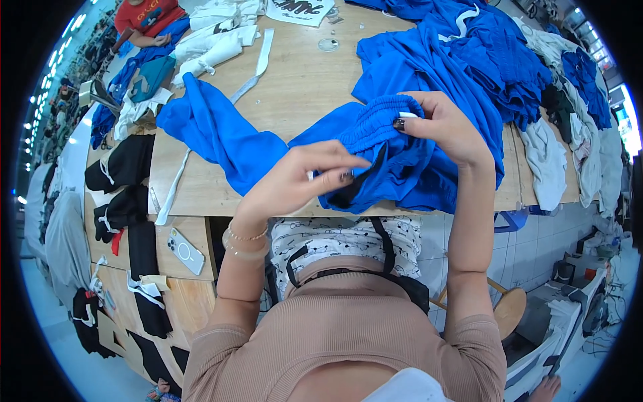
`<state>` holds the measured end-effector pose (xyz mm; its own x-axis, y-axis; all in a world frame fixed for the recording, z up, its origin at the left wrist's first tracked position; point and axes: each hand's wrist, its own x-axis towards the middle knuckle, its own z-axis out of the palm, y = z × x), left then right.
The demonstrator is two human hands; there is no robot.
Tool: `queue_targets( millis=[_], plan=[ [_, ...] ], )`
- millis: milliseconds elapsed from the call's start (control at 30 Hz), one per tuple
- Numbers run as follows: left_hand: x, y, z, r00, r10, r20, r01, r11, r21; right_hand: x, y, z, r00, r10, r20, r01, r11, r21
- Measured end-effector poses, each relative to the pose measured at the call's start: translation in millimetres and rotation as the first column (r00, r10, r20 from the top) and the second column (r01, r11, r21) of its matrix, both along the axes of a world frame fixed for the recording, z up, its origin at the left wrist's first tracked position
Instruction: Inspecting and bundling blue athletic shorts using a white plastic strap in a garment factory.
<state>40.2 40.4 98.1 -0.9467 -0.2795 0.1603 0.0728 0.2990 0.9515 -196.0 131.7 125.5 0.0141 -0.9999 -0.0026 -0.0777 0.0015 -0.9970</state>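
Observation:
Blue trousers or shorts (429,177) with a gathered elastic waistband (382,124) lie bunched at the table's near edge. My right hand (445,127) is closed on the waistband's right end, thumb on top. A small white piece, too small to name, shows by that thumb. My left hand (301,175) is at the garment's left side, its thumb and index finger slightly apart. Beside those fingertips a black strip (365,182) shows against the blue cloth; whether the fingers touch it I cannot tell.
More blue garments (495,67) are piled at the far right, with white cloth (546,164) beyond. A blue piece (214,134) and white straps (258,67) lie left. Black bundles (124,164) and a phone (185,252) are nearer. A person in red (151,23) sits far left.

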Motion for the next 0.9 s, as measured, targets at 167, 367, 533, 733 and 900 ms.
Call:
queue_targets(
  millis=[167, 367, 533, 733, 900],
  plan=[
    [6, -8, 3, 0.981, 0.175, -0.085, -0.190, 0.952, -0.241, 2, 12, 16, 0.995, 0.021, -0.098, -0.021, 1.000, -0.002],
    [-31, -48, -12, 0.991, -0.137, -0.009, 0.131, 0.921, 0.368, 9, 14, 22, 0.993, 0.115, 0.036, -0.115, 0.993, 0.005],
    [-16, -59, 3, 0.971, -0.177, 0.163, 0.113, 0.933, 0.341, -1, 14, 8, 0.996, 0.011, -0.085, -0.013, 1.000, -0.020],
    [-1, -62, 13, 0.958, 0.106, 0.267, -0.118, 0.993, 0.030, 8, 6, -15, 0.991, -0.046, -0.126, 0.047, 0.999, 0.002],
    [2, -50, -8, 0.959, 0.124, 0.255, -0.181, 0.960, 0.212, 13, 3, -48, 0.997, -0.064, -0.048, 0.066, 0.997, 0.033]
  ],
)
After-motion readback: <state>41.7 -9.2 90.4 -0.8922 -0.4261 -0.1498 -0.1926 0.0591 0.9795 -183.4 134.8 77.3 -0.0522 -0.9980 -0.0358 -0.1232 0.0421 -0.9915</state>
